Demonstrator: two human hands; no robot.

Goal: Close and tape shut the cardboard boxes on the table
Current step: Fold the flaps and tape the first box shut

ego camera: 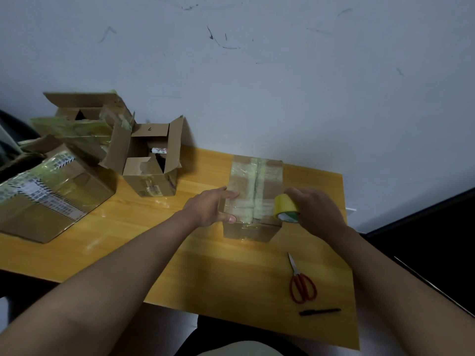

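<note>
The closed cardboard box [254,191] in the middle of the surface [180,253] has its flaps down and tape over the top seam, so it looks nearly sealed. Left of it, a smaller box [151,163] stands open, with more open boxes [84,116] beyond; those remain. The left hand [216,206] presses the closed box's near left corner, fingers fairly straight. The right hand [316,209] has its grip curled round the yellow tape roll [285,208] at the box's near right edge.
</note>
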